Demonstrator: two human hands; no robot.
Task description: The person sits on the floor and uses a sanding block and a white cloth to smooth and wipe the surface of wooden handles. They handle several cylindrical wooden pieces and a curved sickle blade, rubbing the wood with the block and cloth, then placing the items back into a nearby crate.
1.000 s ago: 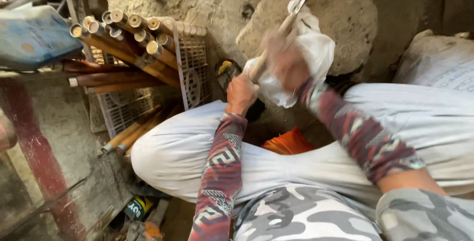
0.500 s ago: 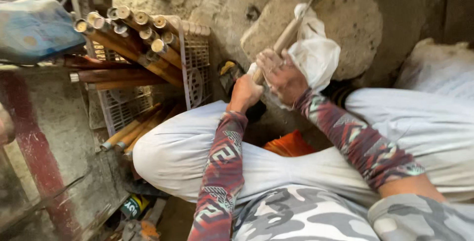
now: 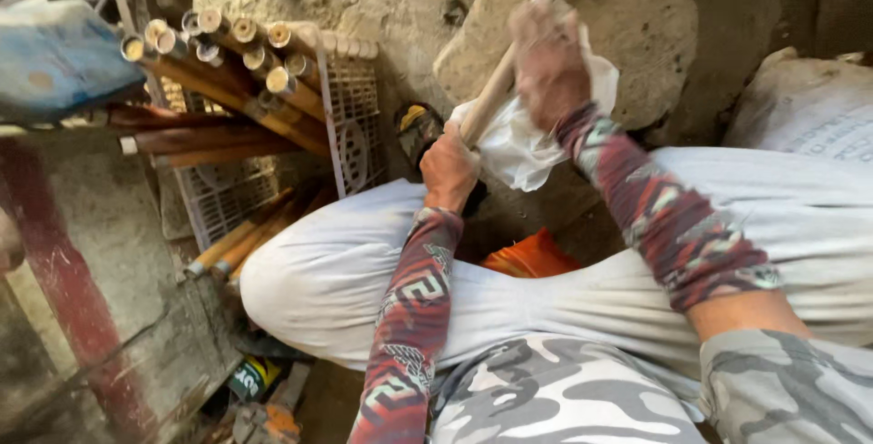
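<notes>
White-trousered legs (image 3: 582, 262) fill the lower middle, knees bent, running from 8 to 3 o'clock. Round stone slab (image 3: 627, 17) leans on the rough wall at 12–1 o'clock. Pale sack (image 3: 809, 108) sits at 2–3 o'clock, just beside the right thigh. Stack of bamboo poles (image 3: 227, 71) lies at 10–11 o'clock, cut ends toward camera, more poles sloping down under it toward 8 o'clock. Red post (image 3: 55, 271) stands at 8–9 o'clock. Blue-grey bundle (image 3: 55, 58) at 10 o'clock, above the poles' far ends. White plastic grid crate (image 3: 350, 108) stands upright just right of the poles, at 11 o'clock. Orange thing (image 3: 532, 258) peeks out between the thighs at centre; kind unclear.

Bamboo stick (image 3: 491, 99) slants from centre up toward 12–1 o'clock, its upper end thin and blurred against the slab. White cloth (image 3: 523, 139) bunches around the stick's middle, touching both hands. Left hand (image 3: 450, 167), patterned sleeve, is clenched around the stick's lower end, just above the left thigh. Right hand (image 3: 546, 62), motion-blurred, is closed over the cloth and the stick higher up, at 12 o'clock from the left hand. Dark-and-yellow object (image 3: 418, 126) sits just left of the left hand; too unclear to name.
</notes>
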